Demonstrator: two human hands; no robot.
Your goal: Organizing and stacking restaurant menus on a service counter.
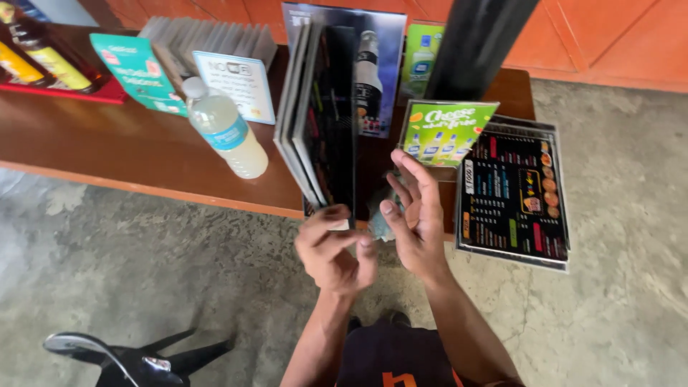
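Left hand (335, 252) fingers pinched on upright glossy black menu stack (320, 118); right hand (413, 211) fingers spread, possibly touching grey-green cloth (380, 215). Green card (444, 131), plastic water bottle (223, 129) on brown wooden worktop (136, 154).

Water bottle (226, 132): 10 o'clock, lying tilted on wooden table (129, 154).
Green card (444, 130): 1 o'clock, upright.
Black menu stack (512, 193): 3 o'clock, overhanging table edge.
Sauce bottles (36, 54): far 10 o'clock.

brown wooden counter (143, 154), as i see it from the head camera.
on it stand a clear plastic water bottle (226, 129), a teal card (138, 72), a white sign card (239, 84), a grey ribbed rack (204, 36) and upright dark menus (326, 118); a red tray (64, 92) with bottles (39, 50) sits far left, a stack of black menus (512, 193) overhangs the right end, a green card (444, 132) beside it.
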